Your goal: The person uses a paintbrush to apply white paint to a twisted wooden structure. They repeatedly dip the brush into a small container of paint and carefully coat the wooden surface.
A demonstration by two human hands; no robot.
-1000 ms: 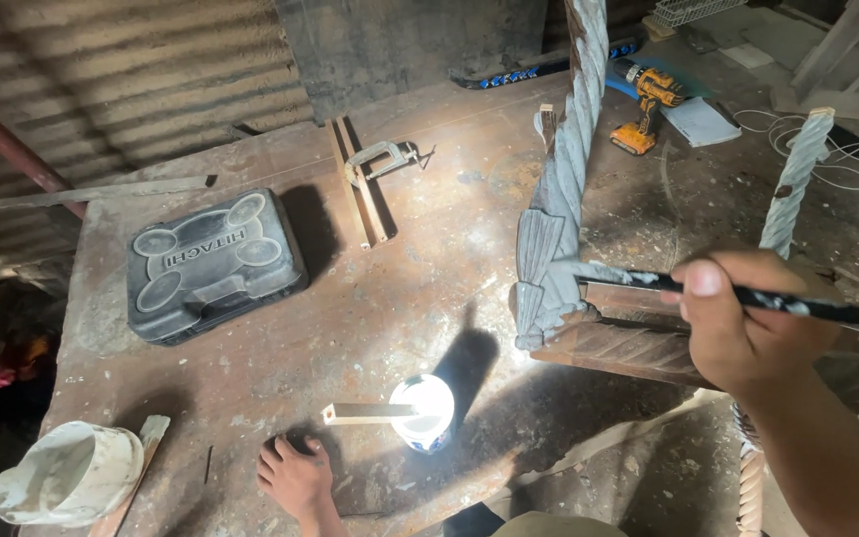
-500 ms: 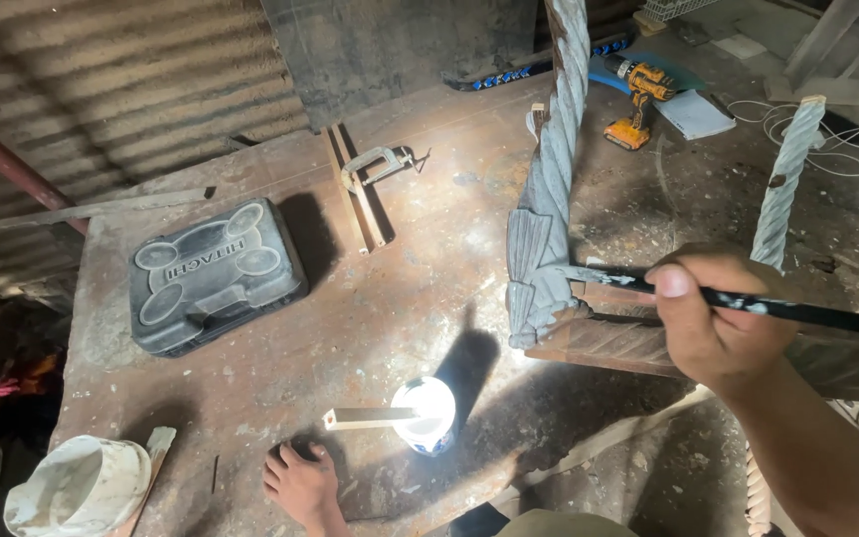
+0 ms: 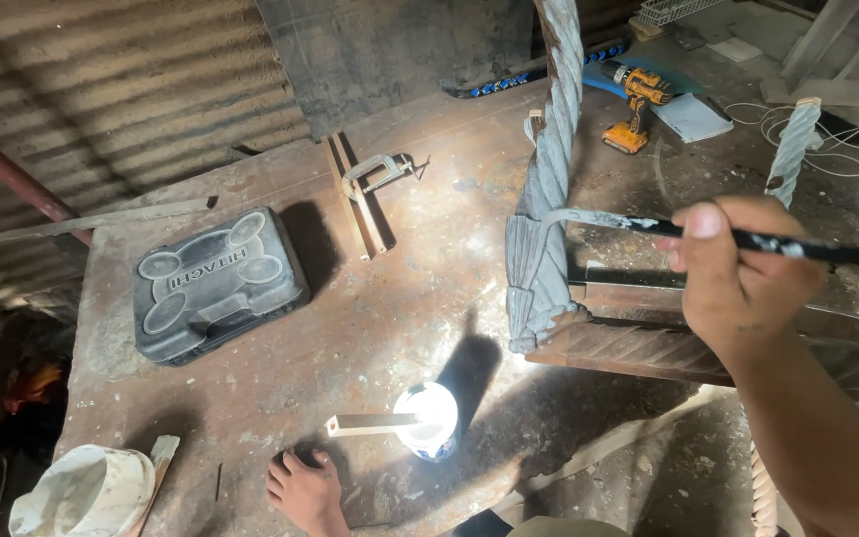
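Observation:
My right hand (image 3: 738, 273) grips a thin black paintbrush (image 3: 797, 247) near its middle. The brush's grey-smeared tip (image 3: 574, 216) touches a carved, twisted wooden leg (image 3: 549, 189) that stands up from a dark wooden furniture frame (image 3: 648, 343). The leg's lower, fluted part (image 3: 534, 288) looks coated grey. A small white paint cup (image 3: 428, 420) with a flat stirring stick (image 3: 370, 424) across it stands on the floor board below. My left hand is out of view. A bare foot (image 3: 305, 489) rests at the bottom edge.
A dark plastic tool case (image 3: 213, 280) lies at the left. A metal clamp (image 3: 380, 174) grips wood strips behind it. A yellow cordless drill (image 3: 634, 109) and a second twisted leg (image 3: 792, 149) are at the back right. A pale cloth hat (image 3: 86, 492) is at bottom left.
The brush tip has moved up the twisted leg, and my right hand has risen with it. The view has shifted slightly.

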